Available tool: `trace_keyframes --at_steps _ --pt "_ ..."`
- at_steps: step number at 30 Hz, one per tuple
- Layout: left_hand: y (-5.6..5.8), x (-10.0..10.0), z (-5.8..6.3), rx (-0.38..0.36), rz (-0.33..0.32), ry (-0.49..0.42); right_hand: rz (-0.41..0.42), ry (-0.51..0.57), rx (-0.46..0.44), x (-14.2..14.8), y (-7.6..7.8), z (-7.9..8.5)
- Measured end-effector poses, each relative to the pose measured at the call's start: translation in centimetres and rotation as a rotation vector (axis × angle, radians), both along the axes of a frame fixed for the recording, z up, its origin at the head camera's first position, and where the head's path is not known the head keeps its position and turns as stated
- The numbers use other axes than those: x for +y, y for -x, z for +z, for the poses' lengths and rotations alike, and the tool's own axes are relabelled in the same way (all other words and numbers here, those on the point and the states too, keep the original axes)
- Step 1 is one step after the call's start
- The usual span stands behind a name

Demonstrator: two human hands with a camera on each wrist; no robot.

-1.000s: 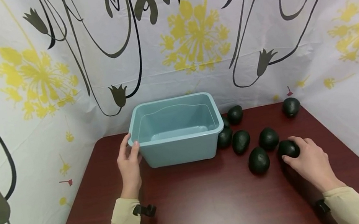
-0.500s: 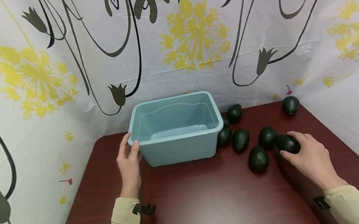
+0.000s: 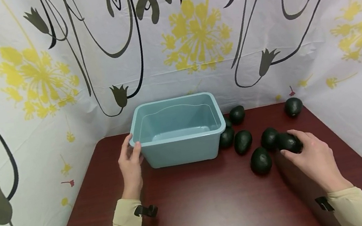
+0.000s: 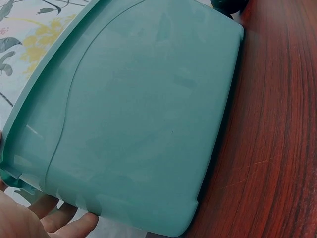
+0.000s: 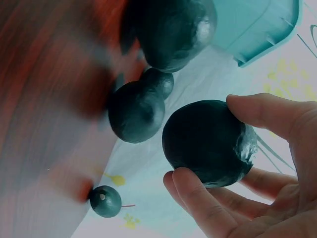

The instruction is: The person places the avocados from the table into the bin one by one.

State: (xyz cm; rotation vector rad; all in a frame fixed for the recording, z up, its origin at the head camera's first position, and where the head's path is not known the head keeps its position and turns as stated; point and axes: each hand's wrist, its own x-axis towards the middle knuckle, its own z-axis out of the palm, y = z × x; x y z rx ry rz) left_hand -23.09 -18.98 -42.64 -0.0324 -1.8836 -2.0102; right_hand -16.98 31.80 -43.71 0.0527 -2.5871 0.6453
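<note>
A pale blue plastic bin (image 3: 180,152) stands at the back middle of the table, and its inside shows bare. My left hand (image 3: 131,171) grips its near left corner, thumb at the rim and fingers along the side; the left wrist view shows the fingertips (image 4: 86,223) against the wall. In my right hand (image 3: 316,161) is a dark green avocado (image 5: 210,144), pinched between thumb and fingers. The right wrist view has it raised off the table. From the head, it overlaps another avocado (image 3: 270,138) behind it. A further avocado (image 3: 260,161) lies just left of my right hand.
Several more avocados lie right of the bin, among them one (image 3: 243,142) near its corner and one (image 3: 237,115) at the back edge. A lone avocado (image 3: 293,107) sits at the far right corner. Patterned cloth (image 3: 174,71) hangs behind the dark red table (image 3: 209,206).
My right hand has lifted its avocado slightly up and away from where it lay. The left hand and the bin have stayed put.
</note>
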Motion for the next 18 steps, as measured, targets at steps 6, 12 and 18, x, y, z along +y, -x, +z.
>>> trace_keyframes --at_steps 6,12,18 --pt "-0.1 0.0 0.1 0.000 -0.004 -0.007 0.007 -0.007 0.027 -0.5 0.0 0.6" --pt "-0.1 -0.1 0.1 -0.003 -0.005 -0.006 0.005 -0.009 0.047 -1.2 0.0 1.3" --pt "0.1 -0.2 -0.3 0.003 -0.009 -0.012 0.012 -0.001 0.053 -1.7 0.1 1.9"
